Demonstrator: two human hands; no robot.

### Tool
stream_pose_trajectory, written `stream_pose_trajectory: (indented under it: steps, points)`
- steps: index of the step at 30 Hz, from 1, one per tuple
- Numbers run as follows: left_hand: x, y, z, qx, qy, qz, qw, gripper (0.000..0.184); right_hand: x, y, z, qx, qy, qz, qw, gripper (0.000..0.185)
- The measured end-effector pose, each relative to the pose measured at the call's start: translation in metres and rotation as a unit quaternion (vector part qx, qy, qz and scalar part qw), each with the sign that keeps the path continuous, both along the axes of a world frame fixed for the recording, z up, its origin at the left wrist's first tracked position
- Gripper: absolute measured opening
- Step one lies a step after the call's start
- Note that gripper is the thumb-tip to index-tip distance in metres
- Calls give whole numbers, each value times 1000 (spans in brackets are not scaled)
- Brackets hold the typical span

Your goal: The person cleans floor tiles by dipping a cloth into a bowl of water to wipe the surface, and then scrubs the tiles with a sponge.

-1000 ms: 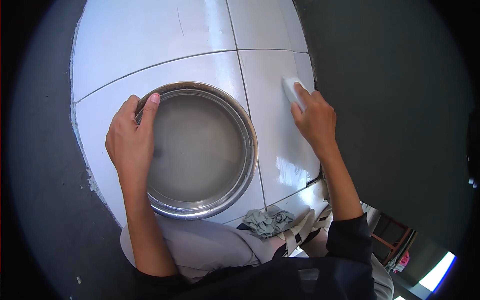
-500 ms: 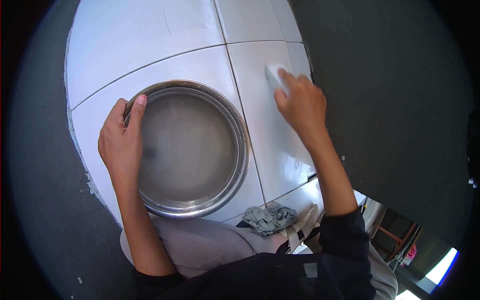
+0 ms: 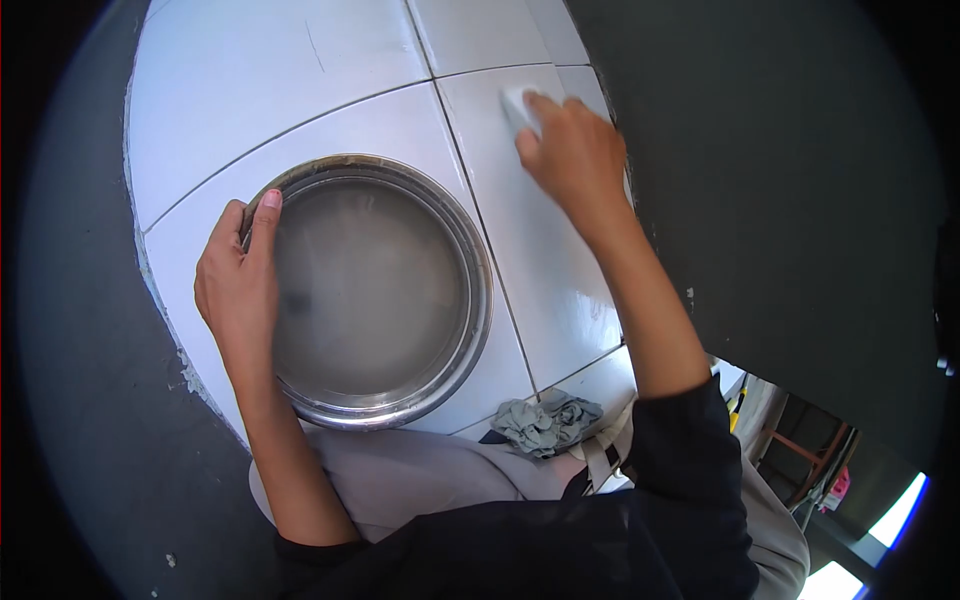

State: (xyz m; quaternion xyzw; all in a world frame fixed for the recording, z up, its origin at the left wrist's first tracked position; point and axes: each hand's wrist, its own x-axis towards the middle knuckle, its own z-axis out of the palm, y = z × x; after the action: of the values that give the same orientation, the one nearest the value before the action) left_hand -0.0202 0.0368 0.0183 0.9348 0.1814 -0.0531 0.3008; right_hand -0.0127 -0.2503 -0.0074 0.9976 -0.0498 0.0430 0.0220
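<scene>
A round metal basin (image 3: 470, 350) filled with cloudy grey water stands on the white tiles (image 3: 520, 250). With its thumb over the rim and its fingers outside, my left hand (image 3: 237, 285) grips the basin's left edge. To the right of the basin, my right hand (image 3: 575, 160) holds a pale block that looks like a sponge (image 3: 521, 106) against the tiles. The block is small and slightly blurred, and my fingers cover part of it.
A crumpled grey cloth (image 3: 545, 422) lies by my leg, below the basin. Dark walls (image 3: 750, 200) border the tiles on both sides. At the lower right are a reddish frame (image 3: 815, 455) and a pink item (image 3: 838, 488).
My right hand has moved up and to the left across the tiles with the sponge. The left hand keeps its grip on the basin, and the view has shifted slightly.
</scene>
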Motion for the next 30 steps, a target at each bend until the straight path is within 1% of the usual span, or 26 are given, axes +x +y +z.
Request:
stream_pose_trajectory:
  steps: [3, 6, 9, 12, 15, 18, 21, 24, 27, 30]
  points:
    - [-1, 3, -4, 14, -5, -10, 1000, 53, 20, -4, -4, 23, -4, 17, 1000, 29]
    - [0, 2, -2, 17, -4, -5, 1000, 54, -42, 14, 10, 27, 32, -10, 999, 39]
    - [-1, 1, -2, 17, -4, 2, 1000, 54, -70, 24, 16, 59, 53, -18, 997, 38]
    - [-1, -1, -2, 15, -5, 0, 1000, 53, -24, 22, 6, 34, 13, -2, 999, 39]
    - [0, 0, -3, 20, -8, -3, 1000, 53, 21, 23, 5, -2, 70, -18, 997, 40]
    - [2, 1, -4, 18, -15, -3, 1000, 53, -29, 21, 7, 58, 5, 27, 998, 37]
    - [-2, 2, -5, 21, -3, 3, 1000, 53, -85, 37, 14, 82, 63, 0, 995, 36]
    - [-2, -1, -2, 19, 2, 0, 1000, 53, -58, 40, 11, 60, 20, 8, 998, 38]
    - [1, 0, -3, 18, -1, -3, 1000, 53, -1, 33, 1, 25, 14, 20, 999, 42]
    - [0, 1, -2, 18, -8, -8, 1000, 54, -27, 28, 4, 62, -10, 43, 997, 43]
